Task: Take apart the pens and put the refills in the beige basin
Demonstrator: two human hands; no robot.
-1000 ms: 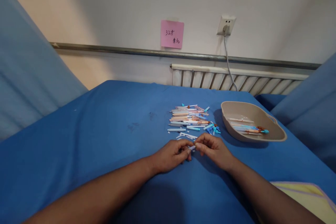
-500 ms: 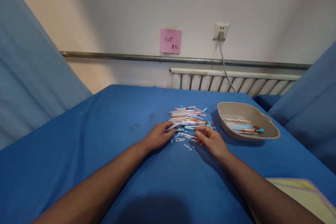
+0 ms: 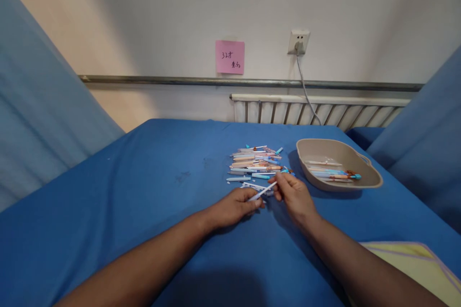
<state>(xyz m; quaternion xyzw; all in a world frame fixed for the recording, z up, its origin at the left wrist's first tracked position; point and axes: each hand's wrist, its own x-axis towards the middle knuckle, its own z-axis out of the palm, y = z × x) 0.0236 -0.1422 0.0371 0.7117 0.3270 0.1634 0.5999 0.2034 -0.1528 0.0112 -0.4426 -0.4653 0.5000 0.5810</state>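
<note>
A thin white pen [image 3: 264, 191] is gripped near its lower end by my left hand [image 3: 234, 207]. My right hand [image 3: 293, 195] pinches at the upper right end of the same pen; whether it holds a separate small part is too small to tell. Behind both hands lies a pile of pens [image 3: 255, 163] in white, peach and blue. A light blue pen piece [image 3: 238, 179] rests just in front of the pile. Small white pieces [image 3: 252, 185] lie beside my hands, partly hidden by them.
A beige basin [image 3: 374, 180] holding several pens stands at the right on the blue cloth [image 3: 162, 163]. A yellow cloth [image 3: 414, 264] lies at the lower right. Blue curtains hang on both sides; a radiator [image 3: 317, 108] is behind the table edge.
My left hand has moved right and nearer to me with the white pen, which now meets my right hand's fingers. The light blue pen piece has come into view.
</note>
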